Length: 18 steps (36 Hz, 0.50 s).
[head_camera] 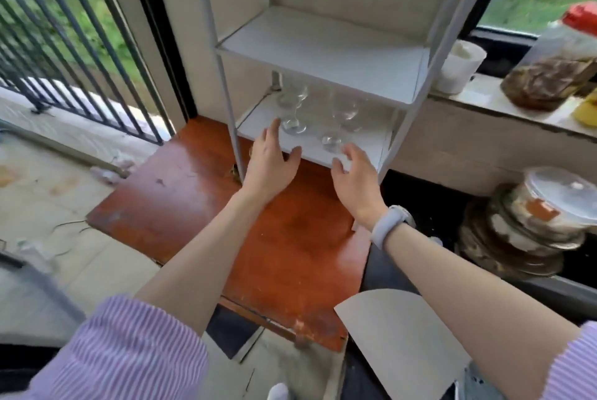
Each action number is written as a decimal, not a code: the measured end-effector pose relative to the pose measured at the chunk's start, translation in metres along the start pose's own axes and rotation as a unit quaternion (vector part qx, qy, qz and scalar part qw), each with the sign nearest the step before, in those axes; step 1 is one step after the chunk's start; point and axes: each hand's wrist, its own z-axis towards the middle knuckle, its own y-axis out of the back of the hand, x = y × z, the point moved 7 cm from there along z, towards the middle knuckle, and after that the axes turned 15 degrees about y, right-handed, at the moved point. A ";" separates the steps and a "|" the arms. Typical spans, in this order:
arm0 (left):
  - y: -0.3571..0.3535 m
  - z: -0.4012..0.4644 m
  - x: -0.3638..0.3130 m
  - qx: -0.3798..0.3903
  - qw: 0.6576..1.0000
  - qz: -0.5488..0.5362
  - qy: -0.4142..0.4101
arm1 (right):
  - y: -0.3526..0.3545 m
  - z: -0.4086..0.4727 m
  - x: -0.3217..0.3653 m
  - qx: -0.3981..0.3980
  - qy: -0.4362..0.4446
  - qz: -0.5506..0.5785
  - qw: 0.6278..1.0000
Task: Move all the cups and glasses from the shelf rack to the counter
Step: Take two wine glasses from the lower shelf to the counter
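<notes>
Striped sleeves (122, 351) sit nearest; the left hand (269, 163) and right hand (353, 180) reach over the red-brown worktop (290, 238), fingers spread, empty, near the shelf rack (323, 44), whose lower shelf holds blurred clear glasses (294, 108) just beyond the hands

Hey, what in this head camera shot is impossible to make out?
- Exact count of wine glasses: clear, blurred, tops hidden by the upper shelf.
- Whether the right hand touches the nearest glass base: motion blur.
- Jar with red lid: cut off by the right edge.
- Left hand: open, contact unclear.
</notes>
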 end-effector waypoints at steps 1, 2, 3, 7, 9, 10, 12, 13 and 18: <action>-0.004 0.009 -0.001 0.004 1.000 -0.008 0.001 | -0.002 0.008 -0.004 -0.013 -0.011 -0.002 1.000; -0.008 0.018 -0.003 0.008 1.000 -0.016 0.000 | -0.004 0.016 -0.008 -0.028 -0.014 -0.002 1.000; -0.012 0.027 -0.005 0.010 1.000 -0.028 -0.001 | -0.006 0.024 -0.011 -0.042 -0.016 0.002 0.999; -0.027 0.053 -0.014 0.026 0.996 -0.088 0.005 | -0.012 0.050 -0.020 -0.093 -0.035 0.075 0.992; -0.030 0.061 -0.020 0.032 0.993 -0.111 -0.008 | -0.016 0.060 -0.027 -0.095 -0.055 0.104 0.989; -0.031 0.064 -0.021 0.036 0.991 -0.127 -0.011 | -0.018 0.064 -0.029 -0.091 -0.063 0.099 0.989; -0.032 0.068 -0.022 0.041 0.986 -0.162 -0.012 | -0.020 0.070 -0.031 -0.092 -0.066 0.092 0.989; -0.032 0.071 -0.022 0.039 0.984 -0.172 -0.013 | -0.020 0.072 -0.032 -0.095 -0.064 0.096 0.989; -0.028 0.074 -0.024 -0.005 0.987 -0.160 -0.029 | -0.018 0.075 -0.034 -0.110 -0.066 0.106 0.986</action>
